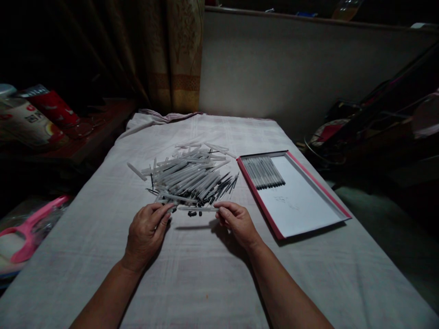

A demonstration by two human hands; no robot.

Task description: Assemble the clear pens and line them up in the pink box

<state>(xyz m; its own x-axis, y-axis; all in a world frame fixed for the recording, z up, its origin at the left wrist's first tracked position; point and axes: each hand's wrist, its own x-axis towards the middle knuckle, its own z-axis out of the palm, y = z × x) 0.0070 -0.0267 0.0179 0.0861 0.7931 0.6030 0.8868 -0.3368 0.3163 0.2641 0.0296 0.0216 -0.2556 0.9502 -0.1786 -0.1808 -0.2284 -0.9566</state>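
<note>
Forearms — left hand, right hand; narrow grips at opposite ends of one pen tube; pile beyond

Roomy tablecloth close to you, a messy heap of clear pen tubes blocking you straight ahead, a thin gap right of it, then a shallow box with red sides in your way
</note>
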